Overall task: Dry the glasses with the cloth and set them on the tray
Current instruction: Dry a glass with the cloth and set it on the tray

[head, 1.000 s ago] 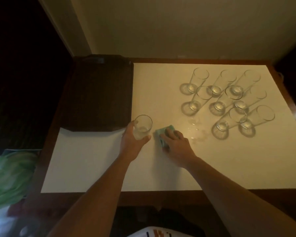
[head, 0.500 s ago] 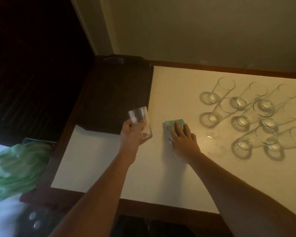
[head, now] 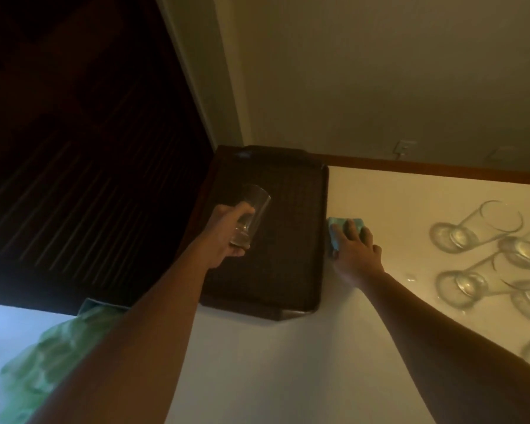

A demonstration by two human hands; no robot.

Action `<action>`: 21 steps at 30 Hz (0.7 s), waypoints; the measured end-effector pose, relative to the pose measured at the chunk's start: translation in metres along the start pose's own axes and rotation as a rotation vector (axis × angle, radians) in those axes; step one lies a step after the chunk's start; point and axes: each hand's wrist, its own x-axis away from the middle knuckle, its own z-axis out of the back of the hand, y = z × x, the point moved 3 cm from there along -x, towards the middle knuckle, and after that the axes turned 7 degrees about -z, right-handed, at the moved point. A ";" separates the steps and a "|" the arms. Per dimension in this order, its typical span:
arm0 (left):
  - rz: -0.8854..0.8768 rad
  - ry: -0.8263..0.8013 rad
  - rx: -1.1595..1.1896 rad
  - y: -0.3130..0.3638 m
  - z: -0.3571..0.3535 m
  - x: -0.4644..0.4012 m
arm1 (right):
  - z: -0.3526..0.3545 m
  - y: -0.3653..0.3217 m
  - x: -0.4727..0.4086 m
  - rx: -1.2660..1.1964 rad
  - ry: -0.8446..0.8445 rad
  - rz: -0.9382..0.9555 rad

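Note:
My left hand [head: 225, 237] grips a clear tall glass [head: 251, 218] near its base and holds it tilted above the dark brown tray [head: 288, 270] at the table's left. Flat on the white tabletop just right of the tray lies a small teal cloth [head: 337, 231], with my right hand [head: 357, 252] pressing on it, fingers spread. Several more clear glasses [head: 459, 237] stand in a cluster at the right, partly cut off by the frame edge.
The white tabletop [head: 273, 362] has a wooden rim and meets a plain wall at the back. Small water drops [head: 410, 278] sit near the glass cluster. A green fabric heap [head: 52, 359] lies off the table's left side, beside a dark slatted panel.
My left hand lifted the glass off the table and carried it left, over the tray. My right hand stayed on the cloth. The view swung left and up.

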 end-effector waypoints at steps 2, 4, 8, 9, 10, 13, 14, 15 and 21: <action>-0.016 -0.003 -0.070 0.015 0.015 -0.019 | 0.004 -0.007 -0.012 -0.011 0.008 -0.022; -0.049 0.000 -0.210 0.031 0.031 -0.043 | 0.007 -0.015 -0.027 -0.017 0.027 -0.039; -0.209 0.026 -0.597 0.061 0.050 -0.084 | 0.008 -0.018 -0.046 -0.010 0.068 -0.079; -0.255 0.041 -0.677 0.068 0.053 -0.093 | 0.007 -0.018 -0.049 -0.011 0.079 -0.088; -0.301 0.058 -0.746 0.074 0.055 -0.101 | 0.006 -0.019 -0.050 -0.016 0.091 -0.095; -0.385 0.093 -0.893 0.091 0.054 -0.122 | 0.000 -0.020 -0.052 -0.037 0.120 -0.119; -0.398 0.101 -0.940 0.095 0.052 -0.127 | -0.002 -0.020 -0.051 -0.040 0.131 -0.124; -0.405 0.106 -0.982 0.098 0.049 -0.132 | -0.003 -0.020 -0.050 -0.039 0.142 -0.126; -0.357 0.067 -1.147 0.106 0.037 -0.162 | -0.007 -0.019 -0.051 -0.037 0.164 -0.131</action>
